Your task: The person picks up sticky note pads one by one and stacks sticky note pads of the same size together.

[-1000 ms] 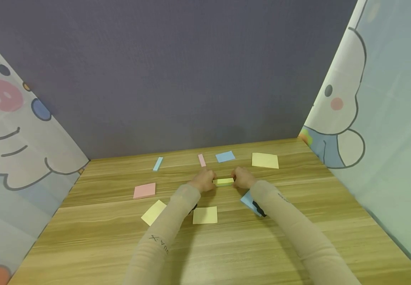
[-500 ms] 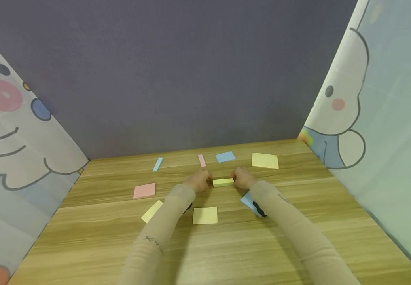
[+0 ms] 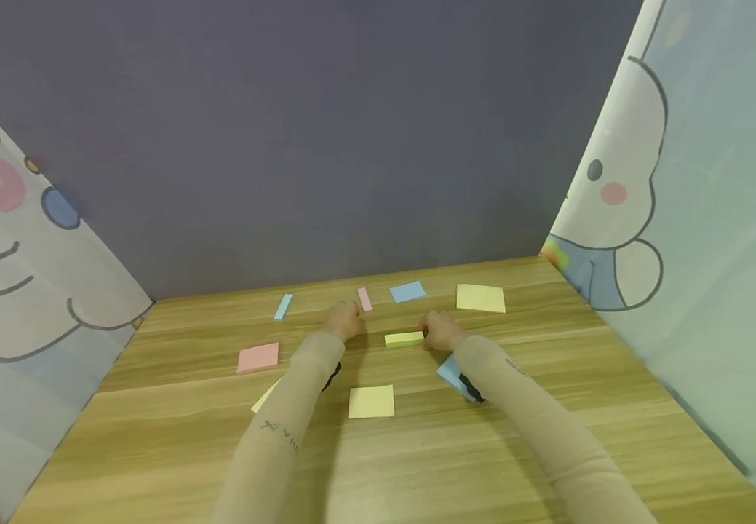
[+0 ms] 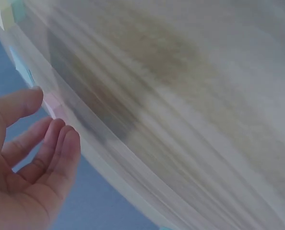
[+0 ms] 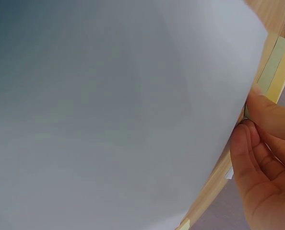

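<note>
A narrow block, yellow with a green layer (image 3: 404, 340), lies mid-table. My right hand (image 3: 442, 331) is at its right end; the right wrist view shows thumb and fingertips of that hand (image 5: 267, 148) pinching the end of the yellow-and-green block (image 5: 273, 69). To the left of the block, my left hand (image 3: 343, 320) is held apart from it with nothing in its grasp. Just beyond those fingers is a small pink strip (image 3: 365, 299). In the left wrist view the left hand (image 4: 34, 163) has loosely bent fingers, thumb apart, beside the pink piece (image 4: 53, 104).
On the wooden table (image 3: 417, 466) are a light blue strip (image 3: 283, 307), a pink pad (image 3: 258, 358), a blue pad (image 3: 407, 292), yellow pads at right (image 3: 480, 298) and front (image 3: 371, 402), and a yellow pad and a blue pad (image 3: 451, 372) partly under the forearms.
My left hand has let go of the block's left end and moved left and away from me, towards the pink strip. My right hand has stayed at the right end. The head view has shifted slightly.
</note>
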A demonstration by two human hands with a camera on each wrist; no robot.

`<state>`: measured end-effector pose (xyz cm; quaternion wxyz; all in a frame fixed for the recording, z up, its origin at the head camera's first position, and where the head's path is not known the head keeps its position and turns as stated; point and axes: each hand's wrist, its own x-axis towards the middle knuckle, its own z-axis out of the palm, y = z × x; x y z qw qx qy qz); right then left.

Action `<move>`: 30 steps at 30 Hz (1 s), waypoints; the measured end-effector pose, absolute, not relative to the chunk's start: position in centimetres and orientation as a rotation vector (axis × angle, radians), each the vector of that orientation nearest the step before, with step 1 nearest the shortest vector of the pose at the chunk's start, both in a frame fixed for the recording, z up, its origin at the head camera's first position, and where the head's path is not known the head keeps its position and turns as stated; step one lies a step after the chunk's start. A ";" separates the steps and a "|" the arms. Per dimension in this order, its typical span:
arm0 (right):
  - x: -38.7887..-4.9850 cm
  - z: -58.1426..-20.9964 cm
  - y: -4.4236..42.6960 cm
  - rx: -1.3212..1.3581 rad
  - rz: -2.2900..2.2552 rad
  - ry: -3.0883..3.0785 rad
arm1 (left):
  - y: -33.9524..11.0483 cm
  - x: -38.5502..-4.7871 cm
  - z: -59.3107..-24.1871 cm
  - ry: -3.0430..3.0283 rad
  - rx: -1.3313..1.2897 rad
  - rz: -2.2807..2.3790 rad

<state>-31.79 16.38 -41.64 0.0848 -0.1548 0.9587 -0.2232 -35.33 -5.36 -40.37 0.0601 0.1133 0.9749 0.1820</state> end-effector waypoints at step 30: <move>-31.7 -42.0 16.3 -0.468 -0.781 2.879 | -2.2 -40.8 -42.5 3.005 -0.057 0.460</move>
